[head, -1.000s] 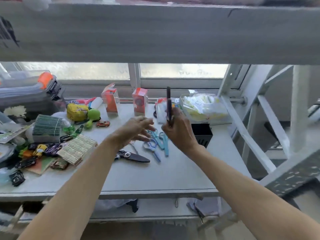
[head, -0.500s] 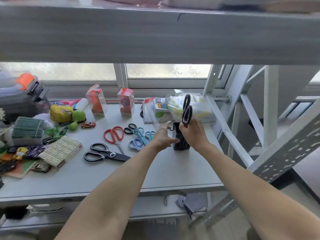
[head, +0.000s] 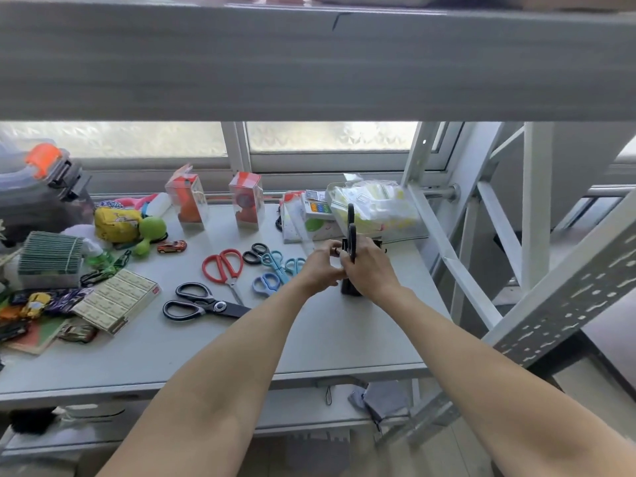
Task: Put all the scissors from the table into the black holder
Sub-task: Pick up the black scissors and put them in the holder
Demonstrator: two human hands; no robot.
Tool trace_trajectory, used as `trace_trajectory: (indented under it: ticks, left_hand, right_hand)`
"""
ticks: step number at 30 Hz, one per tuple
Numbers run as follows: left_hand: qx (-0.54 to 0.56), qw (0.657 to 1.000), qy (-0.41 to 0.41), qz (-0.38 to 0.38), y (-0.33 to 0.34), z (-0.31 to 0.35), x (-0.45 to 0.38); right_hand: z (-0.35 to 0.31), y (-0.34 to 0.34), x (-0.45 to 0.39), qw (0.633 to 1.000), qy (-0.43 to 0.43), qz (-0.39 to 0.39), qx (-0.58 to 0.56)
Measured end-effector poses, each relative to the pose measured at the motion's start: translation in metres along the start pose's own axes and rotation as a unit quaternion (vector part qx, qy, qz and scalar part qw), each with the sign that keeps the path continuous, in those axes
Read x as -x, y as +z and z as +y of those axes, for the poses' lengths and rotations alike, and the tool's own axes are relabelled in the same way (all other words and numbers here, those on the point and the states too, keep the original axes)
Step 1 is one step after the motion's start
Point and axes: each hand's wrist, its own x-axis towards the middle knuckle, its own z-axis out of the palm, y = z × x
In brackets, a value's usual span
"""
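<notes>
Scissors for this task lie in a loose group on the grey table [head: 344,339], left of the black holder [head: 351,289], which stands near the table's right end. One black-handled pair [head: 351,232] is upright over the holder with handle loops on top and blades pointing down, hidden behind the hands; whether the tips have entered the holder cannot be told. The right hand [head: 370,266] is closed around this pair just below the loops. The left hand [head: 321,268] is pressed against the holder's left side, fingers curled, apparently steadying it; both hands are touching or nearly so. Remaining on the table: large black scissors [head: 203,302] nearest the front edge, red-handled scissors [head: 223,266] behind them, a small black pair [head: 255,253], and several small blue pairs [head: 275,271] overlapping one another just left of the left hand. Handling judgement: all pairs are rigid, with hard plastic loops and smooth metal blades. The large black pair is probably the heaviest; the small blue pairs are probably light and may snag on each other when lifted. Take each by the handle loops or at the pivot with blades shut, then lower it point-first. The holder looks narrow and light, so it may tip unless it is braced.
</notes>
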Motion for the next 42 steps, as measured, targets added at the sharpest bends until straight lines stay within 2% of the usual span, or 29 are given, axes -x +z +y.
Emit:
trace_trajectory:
  ticks: [5, 9, 12, 15, 19, 23, 33, 35, 38, 40, 42]
  left_hand:
    - [0.039, 0.999, -0.001, -0.033, 0.001, -0.002, -0.006]
    - [0.073, 0.997, -0.007, -0.036, 0.004, -0.007, -0.006]
    - [0.117, 0.992, -0.015, -0.042, 0.003, -0.007, -0.004]
    - [0.118, 0.992, -0.01, -0.043, 0.002, -0.009, -0.002]
    - [0.08, 0.996, 0.006, -0.034, 0.002, -0.011, -0.001]
    - [0.058, 0.998, 0.012, -0.015, 0.002, -0.011, -0.001]
    - [0.009, 1.0, 0.02, -0.015, -0.003, -0.011, 0.008]
    - [-0.01, 1.0, 0.019, 0.016, -0.01, -0.013, 0.017]
    - [-0.024, 0.992, -0.008, 0.124, -0.037, -0.031, 0.037]
    - [0.01, 0.976, -0.03, 0.216, -0.063, -0.055, 0.051]
    - [0.003, 0.946, -0.063, 0.318, -0.09, -0.081, 0.065]
  right_hand:
    - [0.0, -0.001, -0.002, 0.998, -0.021, -0.047, 0.047]
    - [0.0, -0.007, -0.002, 0.997, -0.035, -0.041, 0.049]
    - [-0.001, -0.012, 0.003, 0.996, -0.063, 0.002, 0.062]
    - [-0.007, -0.022, 0.01, 0.989, -0.103, 0.069, 0.079]
    - [-0.015, -0.032, 0.017, 0.979, -0.159, 0.127, -0.007]
    - [-0.02, -0.034, 0.018, 0.972, -0.151, 0.166, -0.074]
    - [-0.071, -0.037, 0.01, 0.938, -0.188, 0.271, -0.104]
    - [-0.089, -0.032, 0.014, 0.931, -0.213, 0.275, -0.112]
    - [-0.108, -0.008, 0.02, 0.937, -0.238, 0.228, -0.111]
    - [-0.113, 0.018, 0.025, 0.957, -0.225, 0.146, -0.106]
    - [-0.116, 0.048, 0.03, 0.976, -0.196, 0.045, -0.088]
